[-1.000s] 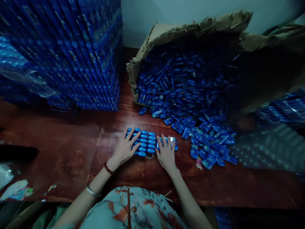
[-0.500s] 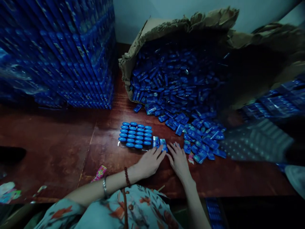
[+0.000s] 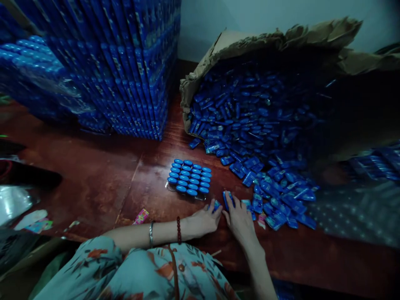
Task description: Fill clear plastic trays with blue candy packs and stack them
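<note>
Head view, seemingly grasped: glossy blue packet (image 3: 216,204) in left hand (image 3: 203,221); oblong packet (image 3: 225,201) in right hand (image 3: 241,221)

A pink wrapper (image 3: 141,216) lies on the counter (image 3: 93,179); left of the wrapper are scraps (image 3: 32,218) and a dark tube (image 3: 34,173).

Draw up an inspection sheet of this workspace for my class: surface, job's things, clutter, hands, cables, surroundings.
Surface: reddish-brown table, scuffed.
Job's things: rows of blue packs set side by side; loose blue packs spilling from a torn cardboard box.
Clutter: pink wrapper to the left of the rows, nearer the person; paper-like scraps at far left.
Hands: left hand with fingertips at one small pack; right hand with fingers over another; grip unclear.
Cables: nothing seen.
Surroundings: tall stack of blue packs at left; pale wall behind; dotted cloth at right.
</note>
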Action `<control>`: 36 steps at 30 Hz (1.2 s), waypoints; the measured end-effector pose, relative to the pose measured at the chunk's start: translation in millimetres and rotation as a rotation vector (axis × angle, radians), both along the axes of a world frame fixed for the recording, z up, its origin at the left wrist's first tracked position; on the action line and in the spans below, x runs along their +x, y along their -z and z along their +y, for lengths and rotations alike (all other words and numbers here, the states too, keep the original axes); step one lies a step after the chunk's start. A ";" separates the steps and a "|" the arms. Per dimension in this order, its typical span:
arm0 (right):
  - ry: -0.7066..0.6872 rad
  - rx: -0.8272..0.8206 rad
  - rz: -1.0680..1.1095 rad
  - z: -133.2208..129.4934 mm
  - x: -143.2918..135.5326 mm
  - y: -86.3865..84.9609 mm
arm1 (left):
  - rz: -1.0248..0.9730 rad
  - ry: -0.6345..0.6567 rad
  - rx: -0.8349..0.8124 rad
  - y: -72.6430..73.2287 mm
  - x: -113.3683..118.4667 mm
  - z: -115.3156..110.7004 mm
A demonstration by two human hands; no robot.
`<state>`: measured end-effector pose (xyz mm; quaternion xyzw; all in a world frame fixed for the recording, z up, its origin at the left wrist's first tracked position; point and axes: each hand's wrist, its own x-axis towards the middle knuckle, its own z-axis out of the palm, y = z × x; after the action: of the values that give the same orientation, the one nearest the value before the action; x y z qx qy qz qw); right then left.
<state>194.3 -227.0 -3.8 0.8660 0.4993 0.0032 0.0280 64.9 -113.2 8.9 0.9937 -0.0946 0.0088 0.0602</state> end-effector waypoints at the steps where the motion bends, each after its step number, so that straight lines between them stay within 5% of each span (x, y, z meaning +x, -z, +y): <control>1: 0.002 0.030 -0.005 -2.1 -6.2 4.0 | 0.023 0.058 -0.073 -9.9 -12.5 7.8; 5: 0.010 0.235 0.090 -9.3 -24.9 14.1 | 0.201 0.070 -0.408 -45.1 -63.1 46.8; 9: 0.078 0.477 0.319 -13.8 -30.2 9.9 | 0.122 -0.287 -0.761 -54.7 -110.0 83.1; 12: 0.034 0.466 0.540 -5.7 -34.4 -1.8 | -0.152 -0.567 -0.810 -46.0 -130.9 102.9; 15: -0.107 0.488 0.645 11.7 -39.1 -15.4 | -0.389 -0.691 -0.709 -30.8 -132.8 115.6; 19: -0.152 0.593 0.644 25.8 -37.0 -24.6 | -0.392 -0.665 -0.670 -15.1 -121.3 122.7; 23: 0.040 0.655 0.718 15.0 -32.3 -16.3 | -0.370 -0.775 -0.825 -6.5 -117.8 125.5; 29: 0.600 0.742 1.038 -4.3 -41.5 6.0 | -0.304 -1.216 -1.487 12.6 -120.4 129.8; 33: 0.681 0.801 1.180 -6.5 -41.0 10.1 | -0.352 -1.330 -1.602 15.8 -120.0 127.7; 36: 0.636 0.795 1.225 -8.1 -36.6 5.9 | -0.347 -1.293 -1.533 8.6 -121.7 123.0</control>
<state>157.7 -235.2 -9.7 0.7598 0.1161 -0.3035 -0.5631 -56.9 9.8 0.3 0.5334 0.4844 0.2420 0.6499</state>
